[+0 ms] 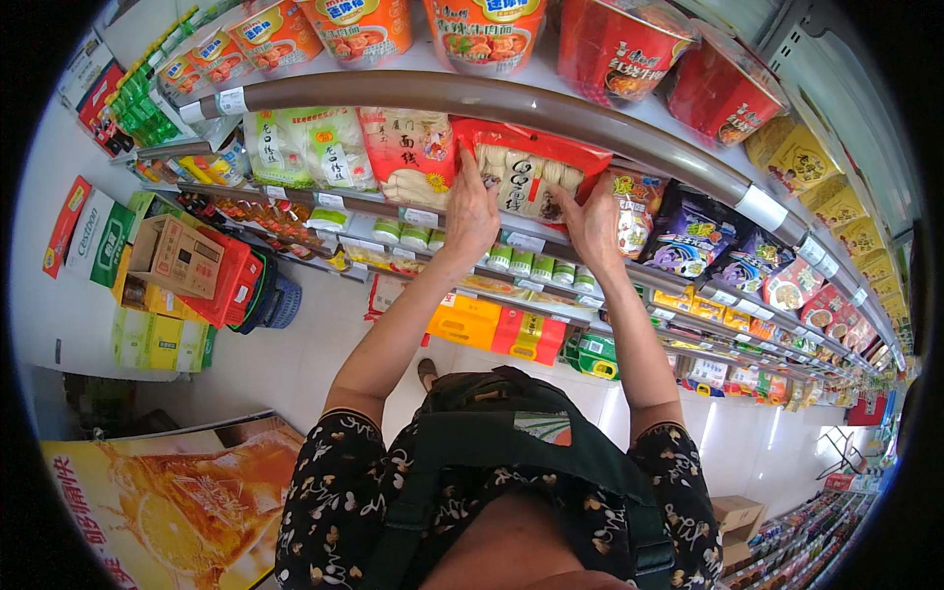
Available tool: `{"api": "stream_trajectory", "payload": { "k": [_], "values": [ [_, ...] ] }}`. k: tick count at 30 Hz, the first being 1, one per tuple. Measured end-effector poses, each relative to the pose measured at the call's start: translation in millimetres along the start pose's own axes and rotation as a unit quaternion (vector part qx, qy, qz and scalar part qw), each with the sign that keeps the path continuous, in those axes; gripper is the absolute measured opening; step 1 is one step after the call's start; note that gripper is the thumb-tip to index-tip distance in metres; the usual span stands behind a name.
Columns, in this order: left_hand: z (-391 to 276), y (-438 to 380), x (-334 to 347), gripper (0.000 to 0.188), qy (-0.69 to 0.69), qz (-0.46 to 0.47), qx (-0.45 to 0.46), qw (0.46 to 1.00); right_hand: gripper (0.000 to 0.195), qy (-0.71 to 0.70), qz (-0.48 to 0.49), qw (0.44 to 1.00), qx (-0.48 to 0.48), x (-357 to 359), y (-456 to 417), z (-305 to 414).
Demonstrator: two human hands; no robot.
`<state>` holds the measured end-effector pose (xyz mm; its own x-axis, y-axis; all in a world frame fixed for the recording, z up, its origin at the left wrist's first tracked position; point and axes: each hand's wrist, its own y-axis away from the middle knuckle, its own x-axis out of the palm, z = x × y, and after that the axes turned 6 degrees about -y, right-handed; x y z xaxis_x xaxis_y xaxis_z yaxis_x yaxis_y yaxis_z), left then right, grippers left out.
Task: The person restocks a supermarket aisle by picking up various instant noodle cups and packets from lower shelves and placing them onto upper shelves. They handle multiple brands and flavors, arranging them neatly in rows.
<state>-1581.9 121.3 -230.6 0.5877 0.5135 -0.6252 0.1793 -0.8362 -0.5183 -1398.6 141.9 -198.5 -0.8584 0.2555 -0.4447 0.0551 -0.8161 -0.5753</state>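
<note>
A red plastic bag of dried noodles (527,177) with a see-through front lies on the shelf, between my two hands. My left hand (472,203) grips its left edge, fingers at the upper corner. On the bag's right side, my right hand (592,214) has its thumb on the front and its fingers near the red edge. Touching my left hand's side is a red and clear bag of fine noodles (409,158). Bags of glass noodles (335,151) stand farther left. Right of my right hand is an orange snack-like packet (639,210), followed by dark purple packets (689,236).
A brown shelf rail (457,88) curves above, with instant noodle tubs (483,33) over it. Lower shelves hold green-wrapped rolls (521,262) and other packets. On the left floor stand a cardboard box (177,254) and stacked baskets (284,299). A drink poster (177,501) is at lower left.
</note>
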Motion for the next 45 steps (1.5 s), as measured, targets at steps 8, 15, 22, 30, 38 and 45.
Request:
{"api": "stream_trajectory", "payload": {
  "k": [8,15,22,30,38,45],
  "values": [
    [-2.1,-15.3,18.3,0.065,0.003,0.019,-0.034,0.999,0.053,0.041,0.049,0.993,0.098,7.5,-20.0,-11.3],
    [-38.0,-22.7,-24.5,0.057,0.128,-0.037,-0.001,0.991,0.036,-0.245,-0.038,0.964,0.101,-16.0,-6.7,9.2],
    [-38.2,44.9,-87.9,0.062,0.196,0.098,0.03,0.975,0.031,-0.318,0.04,0.922,0.217,-59.5,60.5,30.4],
    [0.6,174.9,-97.0,0.073,0.444,0.173,-0.189,0.859,0.071,-0.333,0.162,0.874,0.314,-61.3,157.0,61.0],
    [14.8,86.4,-68.6,0.063,0.217,0.087,-0.003,0.972,0.063,-0.27,0.007,0.943,0.196,-31.5,89.8,48.4],
    [23.7,-1.3,-31.0,0.051,0.043,-0.063,0.141,0.987,0.05,-0.17,-0.116,0.979,-0.004,9.6,16.3,5.3]
  ]
}}
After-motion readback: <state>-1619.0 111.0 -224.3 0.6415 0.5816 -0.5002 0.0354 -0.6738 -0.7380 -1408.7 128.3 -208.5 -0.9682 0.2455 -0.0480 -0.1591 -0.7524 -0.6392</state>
